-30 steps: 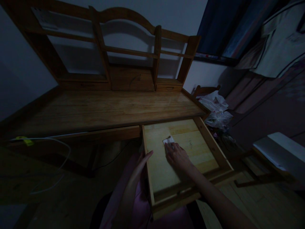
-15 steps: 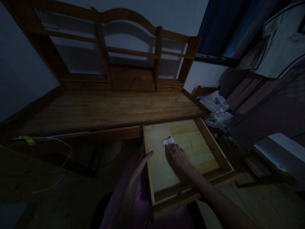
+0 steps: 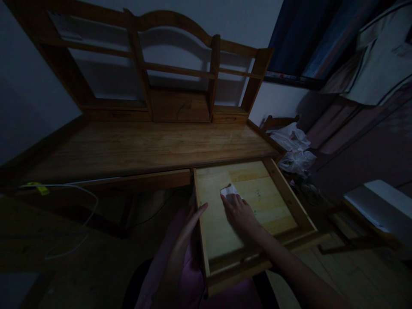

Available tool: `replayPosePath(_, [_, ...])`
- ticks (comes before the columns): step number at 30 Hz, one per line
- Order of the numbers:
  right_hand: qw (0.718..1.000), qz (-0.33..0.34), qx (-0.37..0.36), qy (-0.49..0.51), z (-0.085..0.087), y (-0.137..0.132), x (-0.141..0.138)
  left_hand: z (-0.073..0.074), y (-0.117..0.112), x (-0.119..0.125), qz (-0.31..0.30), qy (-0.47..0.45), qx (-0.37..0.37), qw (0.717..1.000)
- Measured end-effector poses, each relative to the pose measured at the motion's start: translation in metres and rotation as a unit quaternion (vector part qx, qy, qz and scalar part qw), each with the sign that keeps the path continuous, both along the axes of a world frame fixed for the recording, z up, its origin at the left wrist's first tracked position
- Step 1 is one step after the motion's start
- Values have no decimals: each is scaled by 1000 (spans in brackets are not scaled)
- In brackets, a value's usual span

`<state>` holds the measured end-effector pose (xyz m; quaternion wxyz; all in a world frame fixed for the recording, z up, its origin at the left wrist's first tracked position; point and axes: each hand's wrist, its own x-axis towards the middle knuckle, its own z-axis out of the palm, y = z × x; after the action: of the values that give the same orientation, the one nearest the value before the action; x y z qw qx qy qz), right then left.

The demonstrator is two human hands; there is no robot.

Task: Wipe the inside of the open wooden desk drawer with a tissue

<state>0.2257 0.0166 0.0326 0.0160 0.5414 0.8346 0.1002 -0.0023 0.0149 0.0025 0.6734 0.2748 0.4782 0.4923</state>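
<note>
One drawer (image 3: 222, 240) is seen pulled well out from the right part of the desk (image 3: 161, 141) in the head view, so the opening-up bit can be ticked off. A small white cloth (image 3: 229, 191) (or maybe paper, hard to tell in this light) is laid on the drawer's floor, a bit toward the far end, and is covered partly by the right hand (image 3: 242, 213). That hand's fingers are bent and set down on the near part of the cloth; whether any of it is pinched underneath cannot be told. The left hand (image 3: 192, 221) is placed at the drawer's left wall, one digit laid over the rim and the rest mostly hidden outside, so how tightly the wall is gripped cannot be told either.

As for progress, it'd be judged as mid-wipe, if wiping is what's being done. Only a small patch is covered by the cloth, and how much has been gone over can't be read off the wood. A few dark marks (image 3: 258, 193) are visible on the boards right of the cloth, so that side would be counted as unfinished, if they're dirt and not just printed on. The drawer hasn't been shut, either.
</note>
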Motion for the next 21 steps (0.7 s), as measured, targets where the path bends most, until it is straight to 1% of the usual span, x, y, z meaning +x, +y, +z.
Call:
replayPosePath(4, [1000,1,1,1,1,0,-2,7,-2,0,0,-15,-8,1000])
replayPosePath(6, [1000,-1,5,3,-1,0,-3,8,-3,0,-11,-22,-3,1000])
replayPosePath(8, [1000,-5,12,6,-3,-1,-3,6,-2,0,-21,-26,-3,999])
replayPosePath(11, [1000,-9,21,10,-4,-1,-3,2,-1,1,-19,-24,-9,999])
replayPosePath(15, [1000,-3,15,4,-3,0,-3,3,-2,1,-13,-35,14,999])
replayPosePath(19, [1000,-1,13,5,-4,2,-2,4,-4,1,-6,-28,-11,1000])
replayPosePath(21, [1000,0,17,8,-5,3,-1,2,-3,2,-1,-30,-11,999])
